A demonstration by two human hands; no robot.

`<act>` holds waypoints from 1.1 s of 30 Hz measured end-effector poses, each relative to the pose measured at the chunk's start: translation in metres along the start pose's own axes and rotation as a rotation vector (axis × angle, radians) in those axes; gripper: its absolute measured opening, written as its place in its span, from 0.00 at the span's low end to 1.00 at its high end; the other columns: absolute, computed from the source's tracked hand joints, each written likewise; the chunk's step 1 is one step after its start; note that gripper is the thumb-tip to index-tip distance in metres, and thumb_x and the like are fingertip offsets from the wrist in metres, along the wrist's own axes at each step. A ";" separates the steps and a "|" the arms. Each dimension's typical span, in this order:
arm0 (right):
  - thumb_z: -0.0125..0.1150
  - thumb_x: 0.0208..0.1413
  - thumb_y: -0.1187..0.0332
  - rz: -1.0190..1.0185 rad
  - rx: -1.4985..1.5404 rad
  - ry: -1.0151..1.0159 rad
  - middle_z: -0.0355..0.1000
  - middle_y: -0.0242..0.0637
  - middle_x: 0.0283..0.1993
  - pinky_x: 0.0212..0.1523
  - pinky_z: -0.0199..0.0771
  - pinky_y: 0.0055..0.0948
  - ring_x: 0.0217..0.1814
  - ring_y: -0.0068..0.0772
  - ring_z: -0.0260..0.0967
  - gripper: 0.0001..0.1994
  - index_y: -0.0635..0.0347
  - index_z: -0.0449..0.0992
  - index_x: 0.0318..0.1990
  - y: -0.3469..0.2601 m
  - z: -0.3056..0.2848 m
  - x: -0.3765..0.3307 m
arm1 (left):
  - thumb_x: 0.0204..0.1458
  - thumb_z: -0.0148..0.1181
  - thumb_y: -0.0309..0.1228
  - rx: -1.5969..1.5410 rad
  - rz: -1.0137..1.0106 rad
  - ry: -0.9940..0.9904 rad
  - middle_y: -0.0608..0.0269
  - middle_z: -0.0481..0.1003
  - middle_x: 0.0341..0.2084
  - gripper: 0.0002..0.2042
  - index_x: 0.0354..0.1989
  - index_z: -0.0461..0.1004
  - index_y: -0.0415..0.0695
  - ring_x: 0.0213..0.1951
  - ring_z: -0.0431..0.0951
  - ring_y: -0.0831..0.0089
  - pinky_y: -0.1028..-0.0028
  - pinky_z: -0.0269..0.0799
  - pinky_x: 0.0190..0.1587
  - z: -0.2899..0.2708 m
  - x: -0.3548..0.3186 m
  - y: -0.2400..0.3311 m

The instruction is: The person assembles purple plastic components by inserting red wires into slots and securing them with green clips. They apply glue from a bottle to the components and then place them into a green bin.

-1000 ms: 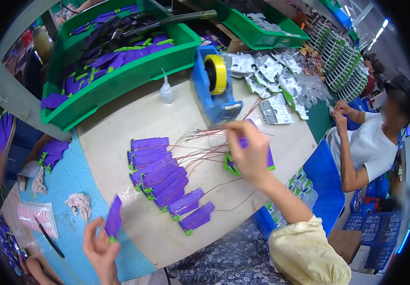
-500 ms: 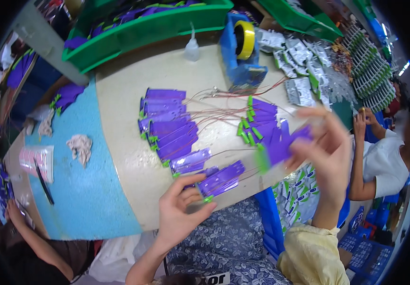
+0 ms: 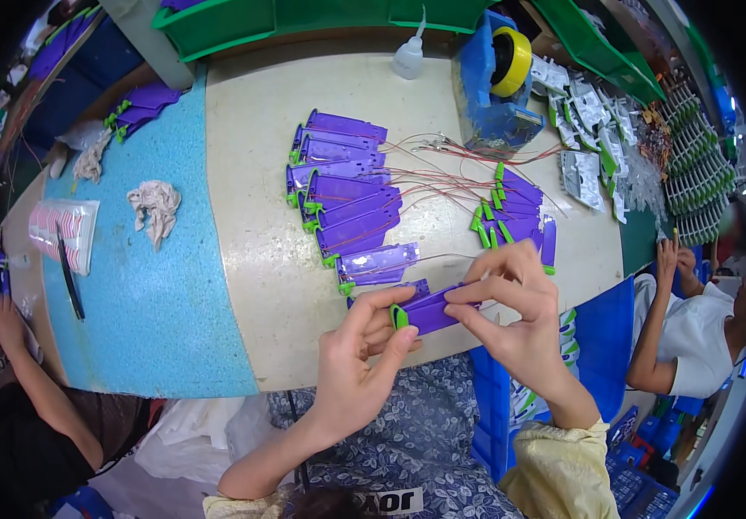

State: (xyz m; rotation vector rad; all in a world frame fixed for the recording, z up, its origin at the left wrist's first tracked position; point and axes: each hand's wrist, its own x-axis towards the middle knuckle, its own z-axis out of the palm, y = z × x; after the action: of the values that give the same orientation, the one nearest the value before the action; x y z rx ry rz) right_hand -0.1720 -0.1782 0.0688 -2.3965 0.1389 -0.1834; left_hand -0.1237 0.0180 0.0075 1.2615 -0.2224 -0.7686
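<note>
Near the table's front edge, my left hand [image 3: 360, 350] pinches the green end of a purple plastic piece [image 3: 429, 313] between thumb and fingers. At the other end of that piece, my right hand [image 3: 515, 307] is closed on the purple body. Just behind it, another purple piece lies partly hidden by my fingers. Farther back, a row of overlapping purple pieces with green ends [image 3: 355, 221] lies on the table. Thin red wires [image 3: 442, 186] run from them toward a second fan of purple and green pieces [image 3: 520, 203] beyond my right hand.
A blue tape dispenser [image 3: 498, 121] with yellow tape stands at the back, by a small dropper bottle [image 3: 407, 60]. White and green parts [image 3: 582, 177] are heaped at the right. A crumpled cloth [image 3: 155, 208] and black pen [image 3: 70, 277] lie left. Co-workers sit on both sides.
My right hand has brought a purple piece in from the right to my left hand, and both now hold it. The view has shifted, so the table appears slightly moved.
</note>
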 end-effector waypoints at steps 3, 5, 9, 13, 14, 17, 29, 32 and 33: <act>0.75 0.38 0.77 -0.028 0.027 -0.007 0.76 0.38 0.48 0.48 0.71 0.34 0.51 0.38 0.72 0.13 0.59 0.83 0.35 -0.006 0.005 0.009 | 0.59 0.59 0.16 0.101 0.015 0.017 0.48 0.79 0.47 0.24 0.62 0.60 0.35 0.49 0.81 0.68 0.70 0.79 0.52 0.005 -0.001 0.006; 0.75 0.39 0.77 0.001 0.235 -0.125 0.76 0.37 0.47 0.48 0.71 0.34 0.49 0.37 0.73 0.11 0.59 0.82 0.33 0.000 0.010 0.012 | 0.58 0.59 0.16 0.181 0.062 0.025 0.49 0.80 0.44 0.25 0.63 0.60 0.36 0.47 0.82 0.68 0.69 0.80 0.51 0.009 -0.001 0.012; 0.72 0.43 0.80 -0.133 0.256 -0.204 0.77 0.39 0.44 0.42 0.77 0.34 0.43 0.39 0.77 0.08 0.62 0.81 0.33 0.006 0.013 0.014 | 0.57 0.60 0.16 0.269 0.133 0.010 0.48 0.82 0.42 0.25 0.63 0.60 0.36 0.46 0.83 0.65 0.67 0.81 0.50 0.007 -0.001 0.013; 0.71 0.44 0.81 -0.152 0.253 -0.235 0.77 0.41 0.42 0.40 0.79 0.31 0.40 0.38 0.78 0.08 0.65 0.79 0.32 0.008 0.012 0.013 | 0.57 0.59 0.16 0.327 0.183 0.001 0.45 0.81 0.42 0.24 0.62 0.60 0.36 0.48 0.83 0.62 0.67 0.80 0.50 0.007 -0.003 0.011; 0.71 0.44 0.82 -0.159 0.232 -0.232 0.77 0.41 0.42 0.39 0.80 0.31 0.39 0.37 0.78 0.08 0.66 0.78 0.33 0.006 0.012 0.014 | 0.58 0.59 0.16 0.352 0.191 -0.001 0.45 0.81 0.42 0.24 0.62 0.60 0.36 0.47 0.83 0.62 0.66 0.80 0.50 0.008 -0.003 0.011; 0.70 0.45 0.83 -0.101 0.215 -0.201 0.76 0.41 0.39 0.40 0.80 0.30 0.40 0.36 0.78 0.10 0.69 0.75 0.35 -0.002 0.017 0.013 | 0.58 0.59 0.15 0.345 0.192 0.020 0.43 0.81 0.43 0.23 0.61 0.61 0.35 0.48 0.83 0.61 0.66 0.80 0.50 0.007 -0.002 0.009; 0.69 0.47 0.82 0.148 0.354 -0.273 0.76 0.39 0.37 0.46 0.79 0.28 0.42 0.31 0.78 0.10 0.69 0.75 0.37 0.003 0.019 0.006 | 0.57 0.57 0.14 0.309 0.104 -0.050 0.41 0.81 0.43 0.28 0.65 0.56 0.37 0.49 0.83 0.58 0.65 0.81 0.51 0.002 0.000 0.010; 0.70 0.47 0.82 0.217 0.419 -0.262 0.77 0.40 0.38 0.46 0.79 0.28 0.42 0.31 0.78 0.10 0.69 0.75 0.37 0.006 0.020 0.003 | 0.57 0.57 0.14 0.290 0.113 -0.057 0.41 0.81 0.43 0.28 0.66 0.56 0.37 0.48 0.83 0.58 0.65 0.81 0.50 0.002 0.000 0.012; 0.70 0.47 0.82 0.256 0.450 -0.259 0.77 0.40 0.38 0.46 0.78 0.28 0.42 0.31 0.78 0.10 0.69 0.75 0.37 0.006 0.021 0.002 | 0.57 0.57 0.14 0.278 0.118 -0.062 0.41 0.81 0.43 0.28 0.66 0.57 0.37 0.48 0.83 0.59 0.65 0.81 0.50 0.002 0.000 0.013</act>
State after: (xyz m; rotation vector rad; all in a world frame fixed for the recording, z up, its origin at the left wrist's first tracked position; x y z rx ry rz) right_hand -0.1665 -0.1691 0.0501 -1.9118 0.2519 0.1972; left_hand -0.1196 0.0177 0.0196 1.4729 -0.4619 -0.6916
